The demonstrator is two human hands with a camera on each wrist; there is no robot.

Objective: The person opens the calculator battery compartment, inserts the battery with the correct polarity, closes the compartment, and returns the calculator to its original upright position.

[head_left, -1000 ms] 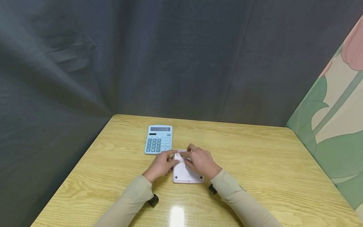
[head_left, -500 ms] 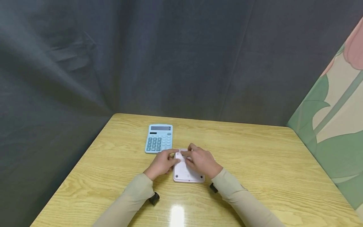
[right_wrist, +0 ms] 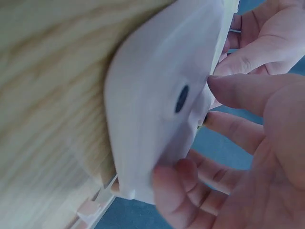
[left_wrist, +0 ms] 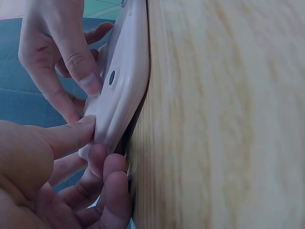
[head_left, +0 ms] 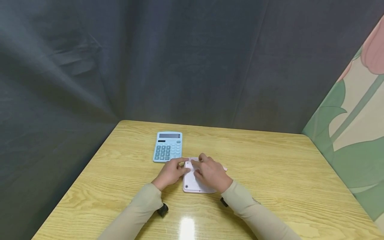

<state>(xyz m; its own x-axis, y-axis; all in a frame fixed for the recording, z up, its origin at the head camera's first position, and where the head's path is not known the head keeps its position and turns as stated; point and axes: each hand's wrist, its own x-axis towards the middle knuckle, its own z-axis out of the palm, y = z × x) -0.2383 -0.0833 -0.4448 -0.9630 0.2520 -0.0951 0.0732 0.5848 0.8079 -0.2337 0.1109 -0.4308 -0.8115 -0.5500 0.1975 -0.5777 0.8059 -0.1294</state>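
Note:
A pale pink calculator (head_left: 193, 184) lies back side up on the table, its round dark feet showing. At its upper left edge, my left hand (head_left: 170, 172) holds it, the thumb on the back and the other fingers curled at the side. My right hand (head_left: 212, 174) is over its upper right part, index finger and thumb touching the back close to the left thumb. In the right wrist view, fingertips (right_wrist: 167, 183) rest on the pink back (right_wrist: 143, 105). A small dark end shows beneath one finger; I cannot tell what it is.
A light blue calculator (head_left: 168, 148) lies face up behind the left hand. A small pale piece (head_left: 225, 169) pokes out to the right of the right hand. Dark cloth (head_left: 192, 66) hangs behind the wooden table (head_left: 270, 186).
My right hand has shifted slightly down and toward me over the pink calculator, covering its lower right foot. The pale piece beside it shows more. The left hand keeps its hold.

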